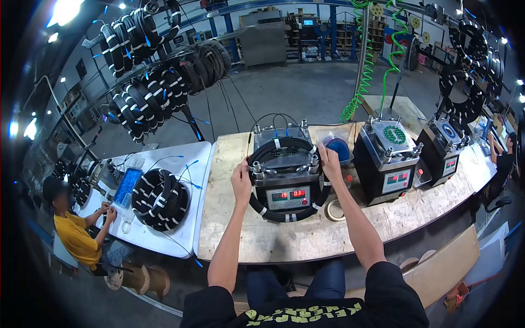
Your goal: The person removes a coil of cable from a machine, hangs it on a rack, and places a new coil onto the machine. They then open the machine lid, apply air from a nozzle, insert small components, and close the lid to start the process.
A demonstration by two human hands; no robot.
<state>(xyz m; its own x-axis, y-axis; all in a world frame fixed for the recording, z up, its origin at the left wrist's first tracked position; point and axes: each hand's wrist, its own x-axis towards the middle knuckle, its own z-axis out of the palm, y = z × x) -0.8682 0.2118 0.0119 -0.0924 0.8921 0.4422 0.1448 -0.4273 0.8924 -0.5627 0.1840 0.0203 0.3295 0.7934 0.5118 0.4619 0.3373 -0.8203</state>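
A coil of black cable (299, 214), bound with white tape bands, is held upright like a ring in front of the middle machine (262, 199). My left hand (241, 180) is closed around the coil's left side. On the opposite side, my right hand (330, 163) grips it with the fingers partly hidden behind the cable. Through the ring I see the machine's metal top and its lit panel (288, 198) with red and green digits. Thin cable ends with blue tips (287, 132) rise by the machine's top.
Two similar machines (387, 158) (442, 150) stand to the right on the wooden table (229, 229). A tape roll (335, 210) and a blue-filled container (338, 147) lie nearby. Left, a white table (180, 240) bears a cable coil stack (160, 199); a person in yellow (79, 235) works there.
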